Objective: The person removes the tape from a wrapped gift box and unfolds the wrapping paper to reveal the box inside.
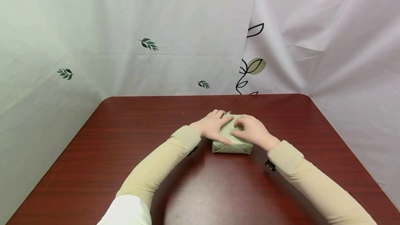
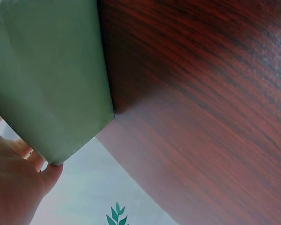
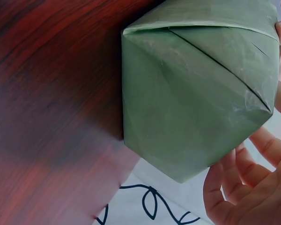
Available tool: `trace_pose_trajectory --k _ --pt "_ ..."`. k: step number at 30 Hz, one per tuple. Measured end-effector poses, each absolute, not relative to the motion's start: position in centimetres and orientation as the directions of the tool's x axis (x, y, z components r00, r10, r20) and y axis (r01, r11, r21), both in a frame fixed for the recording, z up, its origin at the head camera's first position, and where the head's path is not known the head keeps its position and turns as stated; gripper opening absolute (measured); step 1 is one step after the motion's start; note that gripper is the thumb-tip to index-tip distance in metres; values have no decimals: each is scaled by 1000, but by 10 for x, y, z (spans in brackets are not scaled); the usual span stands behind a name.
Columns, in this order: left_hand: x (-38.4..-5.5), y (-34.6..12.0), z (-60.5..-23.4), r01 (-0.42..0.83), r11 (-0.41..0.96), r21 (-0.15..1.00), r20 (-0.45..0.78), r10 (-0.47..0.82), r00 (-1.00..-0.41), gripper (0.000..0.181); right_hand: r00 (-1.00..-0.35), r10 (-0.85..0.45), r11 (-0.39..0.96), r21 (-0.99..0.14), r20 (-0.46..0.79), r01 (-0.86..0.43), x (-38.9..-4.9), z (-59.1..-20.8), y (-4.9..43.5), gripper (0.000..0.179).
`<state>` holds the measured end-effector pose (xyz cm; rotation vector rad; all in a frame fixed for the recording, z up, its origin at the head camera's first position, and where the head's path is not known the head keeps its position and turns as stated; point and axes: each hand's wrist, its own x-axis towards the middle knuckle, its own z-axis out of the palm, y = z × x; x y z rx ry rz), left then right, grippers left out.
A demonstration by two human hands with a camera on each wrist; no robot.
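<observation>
A small box-shaped package wrapped in light green paper lies on the dark red table, its folded end flap facing me. My left hand rests over its left side with thumb and index finger spread apart across the top. In the left wrist view, the left hand touches the package's edge. My right hand is at the right of the top, fingers loosely bent, thumb tip near the paper. A gap shows between that thumb and index finger. The right wrist view shows the right hand beside the package's edge.
The wood-grain table has rounded far corners. White cloth printed with leaves hangs behind it and at both sides. A small clear, shiny bit sticks up at the package's far edge.
</observation>
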<state>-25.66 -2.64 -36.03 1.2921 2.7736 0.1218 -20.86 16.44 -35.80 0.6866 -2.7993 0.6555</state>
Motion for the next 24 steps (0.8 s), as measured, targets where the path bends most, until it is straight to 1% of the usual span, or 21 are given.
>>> trace_pose_trajectory --k 3,10,17,24 --pt "-257 -26 -360 759 642 106 -39 765 -642 99 -883 -383 804 -373 272 -463 -209 -358 163 20" --pt "-257 -26 -360 758 645 103 -36 764 -645 98 -895 -366 820 -366 257 -440 -210 -355 160 17" --pt "-256 -27 -360 758 639 129 -37 767 -640 97 -886 -381 816 -356 263 -456 -210 -355 156 11" --pt "-256 -27 -360 760 638 126 -38 768 -639 97 -877 -388 822 -324 282 -468 -209 -355 153 6"
